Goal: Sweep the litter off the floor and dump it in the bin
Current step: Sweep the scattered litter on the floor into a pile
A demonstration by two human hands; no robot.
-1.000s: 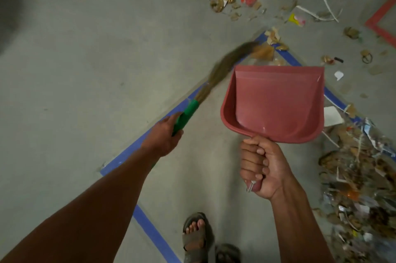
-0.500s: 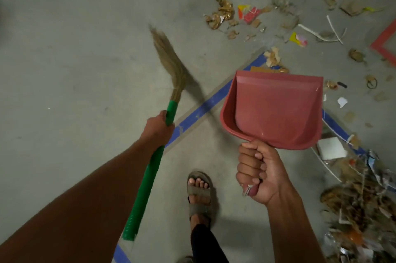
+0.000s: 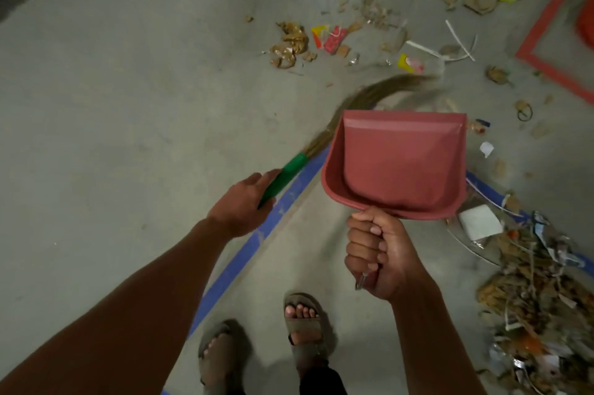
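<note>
Fingers point(image 3: 364, 248) of the right hand point(image 3: 381, 254) are curled tight round the handle of a red dustpan point(image 3: 397, 166), its open mouth facing far, pan empty. The left hand point(image 3: 239, 203) wraps the green handle of a broom point(image 3: 324, 140); its fingertips are hidden beneath the grip. The blurred bristles curve far and right past the dustpan's far edge. Scattered litter point(image 3: 334, 39) lies on the grey floor point(image 3: 128, 89) beyond the bristles; a denser litter pile point(image 3: 527, 291) sits near right. Blue tape point(image 3: 254, 243) runs between the hands; red tape point(image 3: 553, 24) marks the far right. Two sandalled feet point(image 3: 302, 320) stand near.
</note>
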